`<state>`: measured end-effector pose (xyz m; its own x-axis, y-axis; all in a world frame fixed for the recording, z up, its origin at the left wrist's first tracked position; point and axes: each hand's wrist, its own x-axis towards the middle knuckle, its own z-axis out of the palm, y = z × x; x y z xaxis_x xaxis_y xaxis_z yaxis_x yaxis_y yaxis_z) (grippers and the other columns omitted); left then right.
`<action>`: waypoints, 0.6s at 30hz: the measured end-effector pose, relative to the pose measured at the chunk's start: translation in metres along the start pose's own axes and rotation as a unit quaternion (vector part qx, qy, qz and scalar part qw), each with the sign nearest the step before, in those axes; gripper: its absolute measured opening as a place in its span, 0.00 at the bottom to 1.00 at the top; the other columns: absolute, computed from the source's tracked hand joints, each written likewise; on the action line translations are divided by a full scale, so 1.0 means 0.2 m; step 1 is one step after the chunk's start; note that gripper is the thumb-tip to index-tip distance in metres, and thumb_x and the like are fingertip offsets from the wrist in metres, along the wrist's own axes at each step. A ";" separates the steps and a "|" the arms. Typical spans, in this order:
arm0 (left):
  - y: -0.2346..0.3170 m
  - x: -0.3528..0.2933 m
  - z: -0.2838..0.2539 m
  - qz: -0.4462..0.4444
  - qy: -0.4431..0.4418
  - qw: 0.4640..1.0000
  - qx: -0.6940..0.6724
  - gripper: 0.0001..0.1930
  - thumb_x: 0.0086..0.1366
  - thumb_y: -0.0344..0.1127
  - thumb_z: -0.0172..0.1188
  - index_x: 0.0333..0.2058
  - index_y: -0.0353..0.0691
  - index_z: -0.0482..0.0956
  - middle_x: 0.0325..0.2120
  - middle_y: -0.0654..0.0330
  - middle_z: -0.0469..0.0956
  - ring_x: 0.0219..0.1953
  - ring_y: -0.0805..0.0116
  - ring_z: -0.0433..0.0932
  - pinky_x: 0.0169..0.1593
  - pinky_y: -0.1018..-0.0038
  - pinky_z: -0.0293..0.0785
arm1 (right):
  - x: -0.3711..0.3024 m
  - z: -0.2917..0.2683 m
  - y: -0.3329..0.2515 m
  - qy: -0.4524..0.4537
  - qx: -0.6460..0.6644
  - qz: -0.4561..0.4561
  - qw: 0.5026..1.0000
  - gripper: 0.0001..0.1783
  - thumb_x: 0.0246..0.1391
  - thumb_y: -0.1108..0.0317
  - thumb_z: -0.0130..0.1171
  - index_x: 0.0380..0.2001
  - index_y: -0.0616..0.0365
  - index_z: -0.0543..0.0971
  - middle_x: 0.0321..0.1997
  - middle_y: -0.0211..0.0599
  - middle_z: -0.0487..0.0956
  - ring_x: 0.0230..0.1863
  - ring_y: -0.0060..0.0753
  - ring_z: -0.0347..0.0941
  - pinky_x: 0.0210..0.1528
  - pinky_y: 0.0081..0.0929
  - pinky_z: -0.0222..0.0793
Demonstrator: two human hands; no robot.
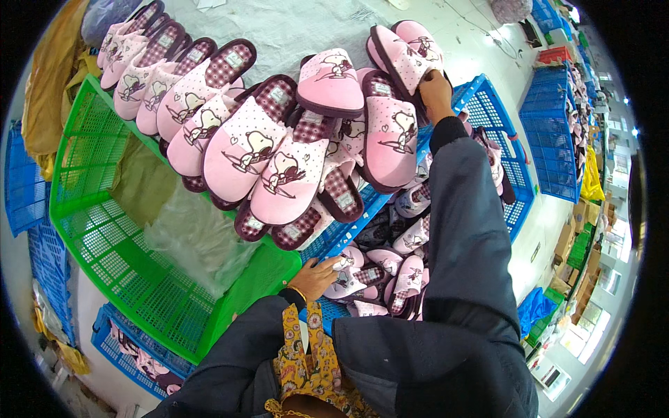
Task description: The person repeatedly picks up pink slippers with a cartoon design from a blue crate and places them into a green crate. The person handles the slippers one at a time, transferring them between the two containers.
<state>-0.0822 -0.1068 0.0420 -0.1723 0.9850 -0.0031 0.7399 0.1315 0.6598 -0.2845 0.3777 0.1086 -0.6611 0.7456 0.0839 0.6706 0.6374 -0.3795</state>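
My right hand [436, 96] reaches far forward and is closed on a pair of pink slippers [404, 59] with dark soles, at the far end of the row. Its fingertips are partly hidden. My left hand [313, 279] lies at the near rim of the blue crate [380, 203], fingers stretched toward the slippers inside it and nothing gripped. In front of me, a long row of pink slippers [244, 153] with a cartoon dog print and checked insoles leans in overlapping pairs. One slipper [331, 83] lies across the top of the others. More slippers [408, 282] fill the blue crate.
A green crate [139, 279] with clear plastic film [195, 237] in it stands at the left. Below it is another blue crate [132, 348] holding pink pieces. Stacked blue crates [550, 104] and cartons [585, 216] line the right side. A brown sack [52, 90] hangs at the far left.
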 end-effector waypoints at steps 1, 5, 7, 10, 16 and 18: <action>0.00 -0.01 0.00 -0.012 -0.018 1.000 -0.006 0.08 0.62 0.34 0.52 0.38 0.43 0.77 0.55 0.62 0.72 0.66 0.71 0.58 0.54 0.59 0.64 | -0.06 -0.06 -0.05 -0.006 0.046 0.002 0.999 0.15 0.52 0.63 0.58 0.40 0.61 0.80 0.41 0.51 0.81 0.44 0.52 0.78 0.46 0.40 0.71; 0.01 0.00 0.01 -0.019 -0.052 0.998 -0.021 0.09 0.63 0.35 0.51 0.40 0.43 0.77 0.60 0.61 0.68 0.67 0.71 0.57 0.57 0.58 0.63 | -0.30 -0.22 -0.18 0.103 0.231 -0.040 0.967 0.18 0.52 0.60 0.63 0.43 0.60 0.81 0.41 0.44 0.82 0.43 0.43 0.78 0.46 0.36 0.71; 0.01 0.00 0.00 -0.017 -0.046 0.999 -0.013 0.09 0.64 0.35 0.51 0.40 0.44 0.77 0.60 0.61 0.68 0.67 0.71 0.56 0.57 0.59 0.63 | -0.45 -0.35 -0.33 0.027 0.259 -0.131 0.956 0.21 0.52 0.58 0.65 0.45 0.61 0.80 0.42 0.44 0.82 0.42 0.43 0.78 0.47 0.36 0.71; 0.00 0.00 -0.01 -0.013 -0.017 1.000 -0.008 0.09 0.61 0.33 0.53 0.39 0.43 0.78 0.55 0.61 0.72 0.66 0.70 0.59 0.53 0.58 0.64 | -0.55 -0.40 -0.43 -0.108 0.187 -0.238 0.947 0.26 0.52 0.55 0.64 0.49 0.60 0.78 0.46 0.46 0.81 0.48 0.45 0.77 0.50 0.36 0.71; -0.01 -0.01 0.02 -0.007 0.000 1.000 -0.009 0.09 0.60 0.33 0.54 0.39 0.43 0.78 0.53 0.60 0.74 0.65 0.69 0.60 0.51 0.58 0.64 | -0.46 -0.42 -0.59 -0.202 0.041 -0.205 0.957 0.22 0.53 0.49 0.61 0.43 0.54 0.78 0.39 0.45 0.82 0.43 0.51 0.79 0.45 0.41 0.73; 0.01 0.00 0.03 -0.003 -0.008 1.000 -0.017 0.09 0.61 0.33 0.53 0.39 0.43 0.78 0.55 0.60 0.72 0.65 0.70 0.59 0.53 0.58 0.64 | -0.37 -0.38 -0.59 -0.218 -0.015 -0.226 0.949 0.21 0.55 0.50 0.59 0.43 0.56 0.78 0.38 0.46 0.81 0.40 0.49 0.78 0.45 0.39 0.71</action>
<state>-0.0775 -0.1059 0.0382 -0.1651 0.9861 -0.0191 0.7163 0.1332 0.6850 -0.2895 0.2623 0.2172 -0.9555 0.2481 -0.1597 0.2908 0.8834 -0.3675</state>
